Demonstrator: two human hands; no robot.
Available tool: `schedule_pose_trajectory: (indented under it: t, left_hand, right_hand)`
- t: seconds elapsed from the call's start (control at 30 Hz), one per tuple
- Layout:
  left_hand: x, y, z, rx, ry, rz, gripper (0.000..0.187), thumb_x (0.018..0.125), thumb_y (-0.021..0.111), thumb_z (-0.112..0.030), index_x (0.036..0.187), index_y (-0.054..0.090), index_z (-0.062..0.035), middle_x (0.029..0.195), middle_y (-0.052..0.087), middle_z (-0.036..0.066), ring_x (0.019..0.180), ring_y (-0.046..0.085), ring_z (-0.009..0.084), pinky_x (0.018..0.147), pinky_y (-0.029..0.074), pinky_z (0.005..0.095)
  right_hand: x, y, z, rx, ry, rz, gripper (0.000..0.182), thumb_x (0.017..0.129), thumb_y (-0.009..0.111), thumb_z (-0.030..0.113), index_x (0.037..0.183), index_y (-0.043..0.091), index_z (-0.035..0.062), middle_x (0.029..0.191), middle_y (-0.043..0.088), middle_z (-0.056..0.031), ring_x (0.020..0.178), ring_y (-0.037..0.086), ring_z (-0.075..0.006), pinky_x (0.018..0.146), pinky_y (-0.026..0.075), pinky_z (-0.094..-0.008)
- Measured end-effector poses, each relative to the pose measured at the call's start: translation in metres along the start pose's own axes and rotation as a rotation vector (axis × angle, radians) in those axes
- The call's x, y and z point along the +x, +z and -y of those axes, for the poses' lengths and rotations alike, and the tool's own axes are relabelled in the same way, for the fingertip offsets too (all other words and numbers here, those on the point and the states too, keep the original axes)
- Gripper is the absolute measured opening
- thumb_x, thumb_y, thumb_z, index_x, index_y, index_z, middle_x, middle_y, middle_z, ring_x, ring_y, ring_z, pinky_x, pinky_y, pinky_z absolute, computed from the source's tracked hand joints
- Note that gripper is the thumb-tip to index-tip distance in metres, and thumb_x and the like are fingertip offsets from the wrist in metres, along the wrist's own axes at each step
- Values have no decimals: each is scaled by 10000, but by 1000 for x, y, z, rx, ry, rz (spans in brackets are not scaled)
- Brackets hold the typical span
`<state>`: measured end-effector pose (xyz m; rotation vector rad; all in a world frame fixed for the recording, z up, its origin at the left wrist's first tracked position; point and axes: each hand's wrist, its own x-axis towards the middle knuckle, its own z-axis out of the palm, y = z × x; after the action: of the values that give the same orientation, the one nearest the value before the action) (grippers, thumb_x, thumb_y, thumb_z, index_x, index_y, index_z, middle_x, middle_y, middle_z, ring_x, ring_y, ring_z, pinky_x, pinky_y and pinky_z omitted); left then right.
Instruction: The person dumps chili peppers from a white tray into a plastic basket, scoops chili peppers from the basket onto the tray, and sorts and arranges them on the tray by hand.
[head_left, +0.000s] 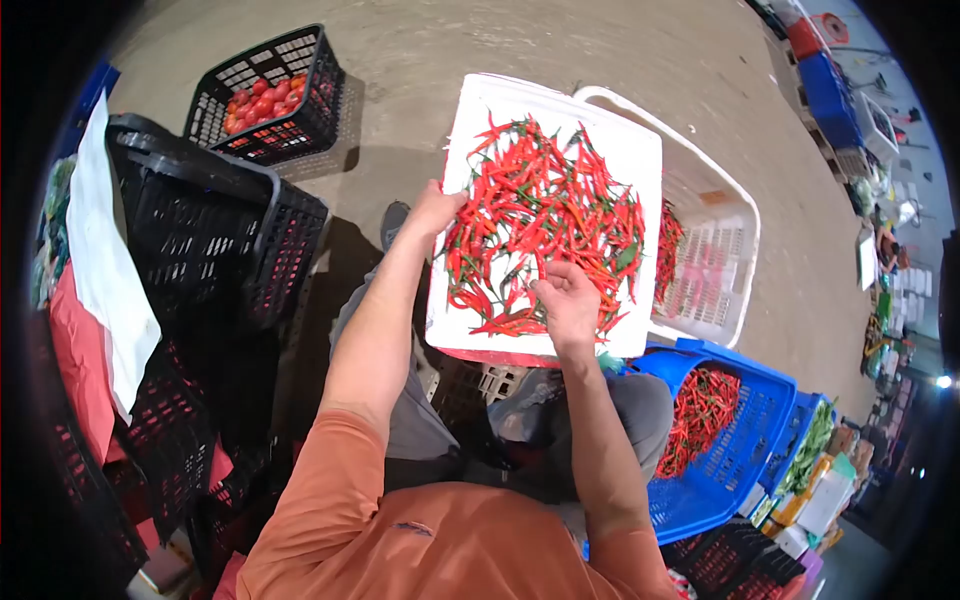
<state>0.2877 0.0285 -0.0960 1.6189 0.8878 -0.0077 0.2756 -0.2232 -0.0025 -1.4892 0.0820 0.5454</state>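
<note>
A white foam tray lies tilted across my lap, with red chili peppers and some green stems spread over it. My left hand grips the tray's left edge, its thumb over the rim and the other fingers hidden beneath. Over the lower middle of the tray, my right hand is closed in a pinch at a red chili pepper among the others. Partly behind the tray stands a white basket with more red chilies inside. A blue basket of red chilies sits at my right knee.
A black crate of tomatoes stands on the floor at the upper left. Black crates with a white sheet are stacked to my left. Green vegetables and boxes lie at the right.
</note>
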Motion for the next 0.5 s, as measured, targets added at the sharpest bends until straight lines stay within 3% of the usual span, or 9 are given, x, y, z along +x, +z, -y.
schedule_pose_trajectory:
  t: [0.07, 0.17, 0.3, 0.4, 0.43, 0.5]
  left_hand:
    - [3, 3, 2, -104, 22, 27, 517, 850, 682, -202, 1233, 486, 85, 1161, 635, 249, 1049, 636, 306, 911, 484, 384]
    - [-6, 3, -7, -143, 7, 29, 511, 859, 671, -191, 1240, 464, 78, 1177, 620, 224, 1062, 615, 286, 927, 473, 387]
    - [-13, 1, -11, -142, -8, 43, 517, 880, 660, -228, 1262, 489, 76, 1198, 619, 188, 1106, 581, 252, 958, 430, 363]
    - [-4, -3, -2, -173, -15, 92, 478, 864, 676, -194, 1220, 474, 53, 1192, 605, 195, 1078, 591, 272, 924, 457, 389]
    - [7, -3, 10, -198, -18, 107, 477, 867, 674, -188, 1227, 478, 57, 1191, 608, 196, 1073, 594, 271, 911, 460, 387]
    - [-1, -4, 1, -193, -25, 104, 474, 870, 666, -179, 1235, 480, 59, 1189, 612, 196, 1068, 598, 267, 906, 462, 387]
  right_hand:
    - [-12, -20, 5, 97, 123, 21, 196, 850, 657, -40, 1040, 612, -49, 793, 630, -33, 635, 530, -59, 557, 418, -204]
    - [-31, -42, -1, 230, 61, 104, 147, 883, 672, 52, 996, 638, -34, 774, 620, -23, 550, 476, -64, 496, 377, -215]
    - [-53, -56, 6, 256, 54, 69, 90, 912, 642, 73, 971, 643, 4, 769, 633, -26, 536, 497, -75, 504, 407, -206]
    - [-94, -75, 40, 9, 126, 7, 92, 846, 671, 71, 915, 641, 19, 724, 585, 4, 606, 506, -74, 543, 402, -229]
    - [-114, -90, 55, -276, 136, 10, 79, 826, 654, 46, 901, 633, 30, 739, 597, 0, 671, 537, -72, 579, 417, -226]
    - [-157, -138, 62, -355, 150, 76, 64, 818, 644, 23, 875, 616, 33, 759, 600, 7, 695, 554, -74, 607, 441, -226]
